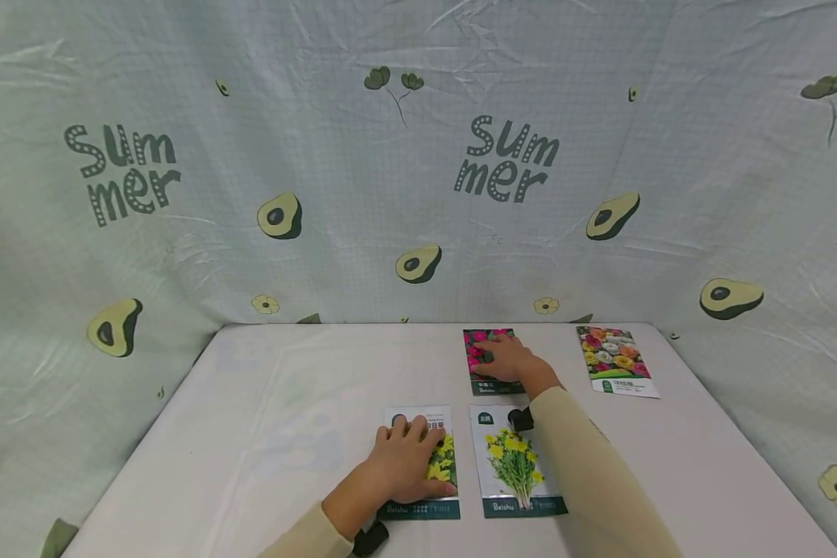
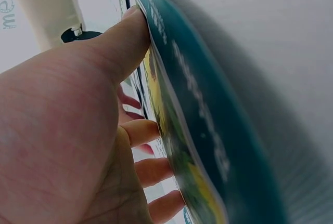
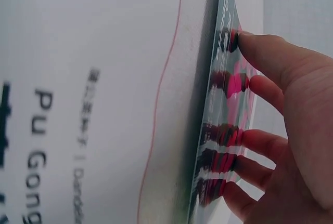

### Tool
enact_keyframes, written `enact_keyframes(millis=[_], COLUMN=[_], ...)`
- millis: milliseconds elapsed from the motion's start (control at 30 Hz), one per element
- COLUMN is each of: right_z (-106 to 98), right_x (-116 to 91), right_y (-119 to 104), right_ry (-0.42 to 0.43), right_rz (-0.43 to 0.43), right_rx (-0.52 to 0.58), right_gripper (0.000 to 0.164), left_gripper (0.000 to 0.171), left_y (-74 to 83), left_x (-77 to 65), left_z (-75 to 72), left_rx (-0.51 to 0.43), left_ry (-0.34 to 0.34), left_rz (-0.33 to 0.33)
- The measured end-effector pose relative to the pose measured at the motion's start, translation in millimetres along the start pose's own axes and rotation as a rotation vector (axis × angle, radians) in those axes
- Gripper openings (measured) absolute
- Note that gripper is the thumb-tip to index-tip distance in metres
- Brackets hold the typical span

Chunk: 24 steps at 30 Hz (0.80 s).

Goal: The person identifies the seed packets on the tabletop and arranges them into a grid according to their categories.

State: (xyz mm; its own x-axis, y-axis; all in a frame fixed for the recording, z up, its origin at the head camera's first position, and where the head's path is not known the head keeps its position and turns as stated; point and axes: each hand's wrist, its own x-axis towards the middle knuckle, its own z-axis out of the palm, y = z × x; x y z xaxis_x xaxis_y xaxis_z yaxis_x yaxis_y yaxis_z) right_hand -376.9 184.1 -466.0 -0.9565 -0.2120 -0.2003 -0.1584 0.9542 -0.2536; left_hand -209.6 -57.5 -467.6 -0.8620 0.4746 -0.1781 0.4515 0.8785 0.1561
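Note:
In the head view my left hand (image 1: 403, 463) lies spread over a seed packet (image 1: 446, 457) with yellow flowers and a dark green bottom band. The left wrist view shows the thumb (image 2: 122, 42) and fingertips touching that packet's face. Farther back, my right hand (image 1: 508, 359) rests on a packet of pink flowers (image 1: 497, 387), hiding much of its picture. From the right wrist, spread fingertips touch its glossy front (image 3: 229, 94). Just below that hand lies a white dandelion packet (image 1: 484, 465) with yellow blooms, partly covered by the right sleeve.
A packet with multicoloured blossoms (image 1: 617, 360) lies at the back right of the white table (image 1: 265, 434). Behind the table hangs a pale curtain (image 1: 349, 194) printed with avocados and lettering. Dark wrist straps (image 1: 371, 538) show at both wrists.

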Motion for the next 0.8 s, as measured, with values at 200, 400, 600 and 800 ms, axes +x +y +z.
enact_keyframes(millis=[200, 400, 600, 800], right_z=[1.1, 1.4, 2.6, 4.1], right_x=[0.4, -0.5, 0.4, 2.4], right_y=[-2.6, -5.4, -9.7, -13.9], right_ry=[0.014, 0.017, 0.022, 0.028], right_rz=[0.003, 0.001, 0.006, 0.005], right_rx=[0.030, 0.049, 0.049, 0.053], right_gripper=[0.064, 0.060, 0.061, 0.061], left_gripper=[0.087, 0.087, 0.087, 0.086], left_y=[-1.1, -1.0, -1.1, -2.8], left_x=[1.4, 0.3, 1.2, 3.5], left_z=[2.4, 1.4, 2.5, 3.9], left_rx=[0.001, 0.003, 0.007, 0.007], left_ry=[0.004, 0.013, 0.006, 0.001], left_rz=[0.003, 0.006, 0.004, 0.009])
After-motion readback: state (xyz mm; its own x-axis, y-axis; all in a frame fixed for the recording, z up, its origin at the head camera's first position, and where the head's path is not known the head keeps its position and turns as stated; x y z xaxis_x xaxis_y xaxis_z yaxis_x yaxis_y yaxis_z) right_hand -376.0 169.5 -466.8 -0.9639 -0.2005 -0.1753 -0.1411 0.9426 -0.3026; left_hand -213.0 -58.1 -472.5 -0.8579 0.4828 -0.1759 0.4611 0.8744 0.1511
